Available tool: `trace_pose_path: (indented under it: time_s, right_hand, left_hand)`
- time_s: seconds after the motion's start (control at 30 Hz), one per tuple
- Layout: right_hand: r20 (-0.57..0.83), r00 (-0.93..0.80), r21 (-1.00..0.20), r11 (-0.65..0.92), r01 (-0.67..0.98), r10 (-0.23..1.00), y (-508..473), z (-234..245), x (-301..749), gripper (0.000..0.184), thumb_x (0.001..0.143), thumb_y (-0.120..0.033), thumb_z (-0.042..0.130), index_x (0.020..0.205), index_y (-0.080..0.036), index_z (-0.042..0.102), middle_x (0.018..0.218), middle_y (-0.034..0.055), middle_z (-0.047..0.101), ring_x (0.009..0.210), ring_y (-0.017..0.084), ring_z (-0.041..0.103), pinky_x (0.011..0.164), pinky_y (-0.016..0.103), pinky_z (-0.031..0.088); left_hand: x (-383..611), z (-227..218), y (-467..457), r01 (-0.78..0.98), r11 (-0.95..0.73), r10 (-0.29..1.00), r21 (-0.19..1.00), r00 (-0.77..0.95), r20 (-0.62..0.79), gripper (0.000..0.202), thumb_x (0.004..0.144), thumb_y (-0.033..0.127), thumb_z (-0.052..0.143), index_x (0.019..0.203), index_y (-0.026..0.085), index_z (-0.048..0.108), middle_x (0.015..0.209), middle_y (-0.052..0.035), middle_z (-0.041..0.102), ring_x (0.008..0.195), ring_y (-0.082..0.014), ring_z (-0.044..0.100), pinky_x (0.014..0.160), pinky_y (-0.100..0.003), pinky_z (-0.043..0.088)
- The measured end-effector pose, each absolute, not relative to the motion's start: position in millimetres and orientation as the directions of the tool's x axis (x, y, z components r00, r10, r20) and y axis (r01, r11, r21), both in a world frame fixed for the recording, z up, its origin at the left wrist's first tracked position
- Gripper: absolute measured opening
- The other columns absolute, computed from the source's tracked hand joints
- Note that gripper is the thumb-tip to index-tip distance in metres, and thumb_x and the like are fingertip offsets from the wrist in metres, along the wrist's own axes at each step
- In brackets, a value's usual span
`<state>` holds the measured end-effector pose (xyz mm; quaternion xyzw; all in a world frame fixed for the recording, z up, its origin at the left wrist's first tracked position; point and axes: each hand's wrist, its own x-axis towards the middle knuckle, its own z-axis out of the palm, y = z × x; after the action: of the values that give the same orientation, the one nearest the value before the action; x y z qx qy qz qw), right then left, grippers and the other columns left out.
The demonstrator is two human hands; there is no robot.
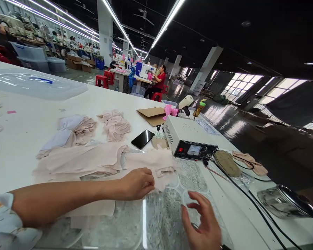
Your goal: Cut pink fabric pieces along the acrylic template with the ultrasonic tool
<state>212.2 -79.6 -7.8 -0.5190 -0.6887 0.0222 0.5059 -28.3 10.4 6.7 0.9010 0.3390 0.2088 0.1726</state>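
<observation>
My left hand [139, 183] reaches across from the left, its fingers curled closed at the edge of a pale pink fabric piece [152, 161]. The fingertips are partly hidden. To its left, a layered stack of pale pink fabric [80, 158] lies on a grey marbled mat [167, 215]. My right hand [202, 222] hovers over the mat's right side, thumb and fingers curved and apart. A small dark shiny thing shows by its palm; I cannot make out what it is.
A white control box [190, 133] with a dial stands beyond the hands; black cables [247, 205] run to the lower right. Around it are a phone [143, 139], cardboard [152, 115], a metal canister [288, 203] and fabric heaps [116, 125]. A person [159, 81] sits at a sewing machine behind.
</observation>
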Motion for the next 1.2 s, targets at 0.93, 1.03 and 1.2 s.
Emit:
trace_pose_path:
  time_s: [0.93, 1.03, 1.2]
  right_hand:
    - [0.590, -0.085, -0.340, 0.342, 0.876, 0.803, -69, -41, 219, 0.029, 0.090, -0.011, 0.042, 0.108, -0.022, 0.061, 0.098, 0.0099, 0.063, 0.093, 0.022, 0.063, 0.073, 0.035, 0.057]
    - [0.568, -0.130, -0.337, 0.374, 0.864, 0.813, -73, -40, 217, 0.030, 0.088, -0.010, 0.043, 0.106, -0.024, 0.063, 0.097, 0.0079, 0.066, 0.091, 0.021, 0.065, 0.075, 0.035, 0.058]
    - [0.610, -0.071, -0.379, 0.370, 0.848, 0.789, -90, -26, 218, 0.029, 0.089, -0.011, 0.044, 0.109, -0.022, 0.064, 0.099, 0.0097, 0.069, 0.092, 0.021, 0.067, 0.075, 0.034, 0.060]
  left_hand:
    - [-45, 11, -16, 0.319, -0.878, 0.394, 0.356, 0.905, 0.160, 0.019, 0.091, 0.009, 0.047, 0.084, 0.018, 0.063, 0.085, -0.0038, 0.062, 0.069, -0.0156, 0.059, 0.065, -0.025, 0.046]
    - [-35, 9, -9, 0.249, -0.915, 0.335, 0.317, 0.906, 0.257, 0.023, 0.096, 0.013, 0.043, 0.108, 0.016, 0.062, 0.108, -0.0105, 0.065, 0.095, -0.0216, 0.062, 0.083, -0.031, 0.048]
    - [-21, 2, -1, 0.130, -0.949, 0.209, 0.287, 0.942, 0.262, 0.027, 0.095, 0.011, 0.042, 0.113, 0.016, 0.062, 0.112, -0.0128, 0.066, 0.105, -0.0230, 0.062, 0.092, -0.034, 0.047]
